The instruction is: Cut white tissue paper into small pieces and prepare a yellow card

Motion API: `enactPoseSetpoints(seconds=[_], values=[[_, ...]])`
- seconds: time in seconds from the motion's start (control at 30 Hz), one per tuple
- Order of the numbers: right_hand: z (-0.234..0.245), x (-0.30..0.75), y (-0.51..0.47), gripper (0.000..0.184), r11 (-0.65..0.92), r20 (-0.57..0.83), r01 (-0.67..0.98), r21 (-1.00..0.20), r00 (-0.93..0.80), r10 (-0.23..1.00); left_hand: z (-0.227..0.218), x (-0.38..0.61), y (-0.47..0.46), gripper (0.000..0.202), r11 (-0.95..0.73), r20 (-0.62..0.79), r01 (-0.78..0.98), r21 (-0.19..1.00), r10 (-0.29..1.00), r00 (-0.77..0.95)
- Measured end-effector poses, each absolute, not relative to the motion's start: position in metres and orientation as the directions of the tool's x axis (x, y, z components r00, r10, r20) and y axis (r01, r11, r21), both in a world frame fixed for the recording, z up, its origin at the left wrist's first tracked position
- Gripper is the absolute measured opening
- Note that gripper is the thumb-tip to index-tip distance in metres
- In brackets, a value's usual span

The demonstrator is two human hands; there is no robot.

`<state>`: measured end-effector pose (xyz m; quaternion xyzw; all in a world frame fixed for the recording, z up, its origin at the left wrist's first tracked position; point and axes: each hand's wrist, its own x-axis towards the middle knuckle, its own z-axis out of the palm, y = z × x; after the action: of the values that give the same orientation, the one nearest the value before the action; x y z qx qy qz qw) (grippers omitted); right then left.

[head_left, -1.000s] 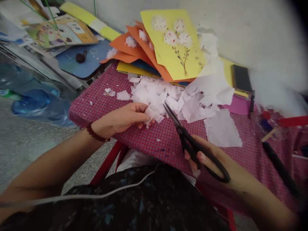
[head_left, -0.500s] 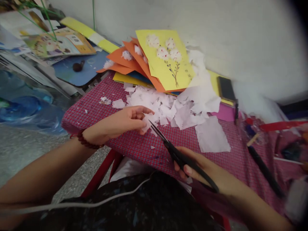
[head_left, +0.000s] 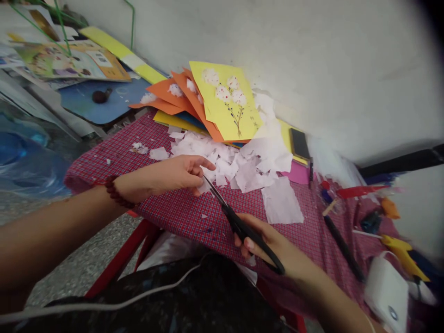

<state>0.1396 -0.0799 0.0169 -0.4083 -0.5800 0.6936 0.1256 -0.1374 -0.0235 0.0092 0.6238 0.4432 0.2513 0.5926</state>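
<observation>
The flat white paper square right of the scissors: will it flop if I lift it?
The white paper square would probably flop, since it looks thin. Its uneven edges suggest it may tear easily. Lying flat on the checked cloth, it'd likely slide, not roll.

Scissor blades (head_left: 222, 200) are smooth metal, handles (head_left: 261, 245) seemingly plastic, paper scraps (head_left: 248, 175) matt, tablecloth (head_left: 180, 215) woven
</observation>
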Motion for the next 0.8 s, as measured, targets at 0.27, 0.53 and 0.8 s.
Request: enactPoseSetpoints(seconds=[0.27, 0.53, 0.8], values=[[0.002, 0.143, -0.090, 0.040, -0.468, -0.465, 0.156, -0.870, -0.577, 0.672, 0.009, -0.133, -0.020, 0.052, 0.090, -0.240, 0.332, 0.939, 0.862, 0.446], [-0.011, 0.151, -0.076, 0.055, -0.472, -0.341, -0.006, -0.882, -0.683, 0.646, 0.015, -0.126, -0.014, 0.033, -0.063, -0.064, 0.400, 0.914, 0.953, 0.297], [-0.013, 0.166, -0.082, 0.060, -0.548, -0.400, -0.002, -0.837, -0.681, 0.614, -0.001, -0.105, -0.014, 0.040, -0.030, -0.064, 0.208, 0.978, 0.900, 0.431]])
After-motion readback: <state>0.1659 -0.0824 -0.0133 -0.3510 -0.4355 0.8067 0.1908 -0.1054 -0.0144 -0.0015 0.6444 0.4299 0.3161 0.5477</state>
